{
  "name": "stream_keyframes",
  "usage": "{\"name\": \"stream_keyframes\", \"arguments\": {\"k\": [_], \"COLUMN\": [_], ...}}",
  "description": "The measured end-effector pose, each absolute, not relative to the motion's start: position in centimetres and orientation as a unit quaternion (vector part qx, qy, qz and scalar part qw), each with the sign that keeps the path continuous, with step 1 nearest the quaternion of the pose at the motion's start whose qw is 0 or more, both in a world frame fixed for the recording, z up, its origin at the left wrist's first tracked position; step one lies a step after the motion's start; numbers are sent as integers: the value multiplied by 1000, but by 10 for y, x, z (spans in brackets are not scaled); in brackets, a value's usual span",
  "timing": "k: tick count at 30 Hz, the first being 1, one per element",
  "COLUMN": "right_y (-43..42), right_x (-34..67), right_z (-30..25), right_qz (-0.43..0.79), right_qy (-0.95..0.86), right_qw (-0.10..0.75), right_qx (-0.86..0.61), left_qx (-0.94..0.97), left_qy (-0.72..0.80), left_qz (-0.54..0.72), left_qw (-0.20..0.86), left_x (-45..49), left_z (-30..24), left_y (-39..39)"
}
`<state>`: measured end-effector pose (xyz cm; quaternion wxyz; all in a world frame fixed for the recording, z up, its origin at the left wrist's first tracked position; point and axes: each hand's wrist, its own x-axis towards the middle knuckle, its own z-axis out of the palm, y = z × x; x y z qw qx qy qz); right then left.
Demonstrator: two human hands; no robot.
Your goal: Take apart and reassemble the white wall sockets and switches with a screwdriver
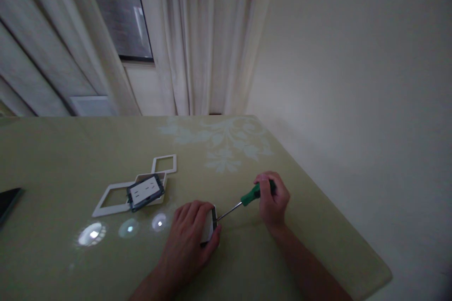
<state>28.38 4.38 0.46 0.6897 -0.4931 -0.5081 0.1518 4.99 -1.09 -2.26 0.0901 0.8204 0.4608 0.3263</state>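
Near the table's front, my left hand (pixel 190 230) is closed around a small white switch or socket module with a dark edge (pixel 209 226); most of it is hidden under the fingers. My right hand (pixel 274 200) grips the green handle of a screwdriver (pixel 250 195). Its metal shaft slants down to the left, and the tip meets the dark edge of the module. Whether the tip sits in a screw is too small to tell. Left of my hands, a socket module (pixel 145 191) with a white face and dark frame lies tilted on a white box (pixel 160 197).
A larger white frame (pixel 102 202) lies left of the box, and a smaller white frame (pixel 175 163) lies behind it. A dark flat object (pixel 9 200) is at the left edge. The table (pixel 318 244) borders a wall on the right; curtains (pixel 212 37) hang behind.
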Motion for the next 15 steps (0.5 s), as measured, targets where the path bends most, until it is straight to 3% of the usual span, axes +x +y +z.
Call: {"name": "stream_keyframes", "arguments": {"k": [4, 7, 10, 12, 15], "right_y": [34, 31, 25, 18, 8], "right_x": [304, 321, 333, 335, 332], "right_z": [45, 78, 99, 104, 108], "right_qz": [108, -55, -177, -199, -195], "right_qy": [-668, -886, -952, -959, -962], "right_qw": [595, 331, 126, 79, 89], "right_qx": [-434, -320, -214, -184, -170], "left_qx": [830, 829, 830, 831, 832], "left_qy": [452, 448, 446, 446, 447], "left_qz": [314, 318, 317, 313, 309], "left_qw": [91, 102, 112, 111, 111], "left_x": [45, 44, 45, 47, 50], "left_z": [-17, -16, -18, -21, -23], "left_y": [-10, -10, -10, -10, -10]}}
